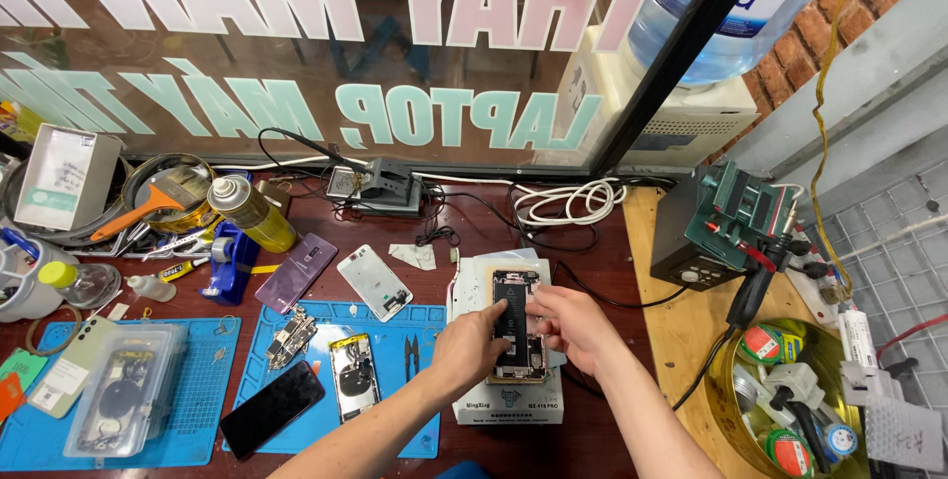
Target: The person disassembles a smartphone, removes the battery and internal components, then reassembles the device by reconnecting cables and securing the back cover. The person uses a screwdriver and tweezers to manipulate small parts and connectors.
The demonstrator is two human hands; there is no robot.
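Note:
An opened phone [517,313] with its black battery showing lies on a white heating plate [474,286] in the middle of the bench. My left hand [472,343] rests on the phone's lower left side, fingers pressing on the battery area. My right hand [573,323] pinches at the phone's right edge with thumb and forefinger. Whether a small part sits between those fingertips I cannot tell.
A blue work mat [415,321] to the left carries a purple phone back [296,272], a white phone back [374,282], a dark phone [272,408], tweezers [410,353] and loose parts. A spray can [251,211] stands behind. A soldering station [726,227] and a yellow bowl [790,400] of tape rolls sit right.

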